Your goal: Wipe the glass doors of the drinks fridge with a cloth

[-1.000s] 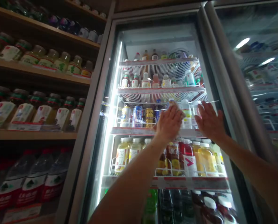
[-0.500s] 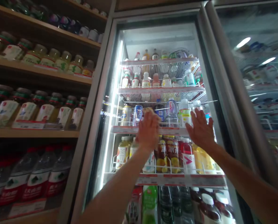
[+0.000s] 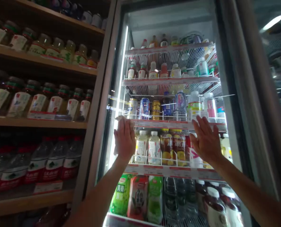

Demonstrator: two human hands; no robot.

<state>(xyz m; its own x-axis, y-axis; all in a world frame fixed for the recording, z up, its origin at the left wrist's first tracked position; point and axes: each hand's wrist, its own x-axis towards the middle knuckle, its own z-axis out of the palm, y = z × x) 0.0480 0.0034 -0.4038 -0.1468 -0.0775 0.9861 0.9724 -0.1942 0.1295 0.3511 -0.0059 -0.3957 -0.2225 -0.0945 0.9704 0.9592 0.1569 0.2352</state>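
Observation:
My left hand [image 3: 123,139] lies flat over a pale cloth [image 3: 118,118], pressing it to the glass door [image 3: 171,22] of a lit drinks fridge near the door's left side. Only the cloth's edges show round the fingers; the palm hides the rest. Farther right, my right hand [image 3: 207,141] has its fingers spread in front of the same glass and holds nothing. Whether its palm touches the glass I cannot tell. Behind the glass, between the hands, stand tea bottles [image 3: 167,146] and a gold can [image 3: 156,110].
Wooden shelves [image 3: 46,123] with rows of bottled drinks rise on the left. A metal door frame [image 3: 243,78] and a second glass-fronted fridge [image 3: 276,63] are on the right. Green and red cartons [image 3: 138,197] fill the fridge's lower shelf.
My left hand has swept the cloth leftward and slightly down across the glass. My right hand stays at nearly the same place in view, while the camera view has shifted.

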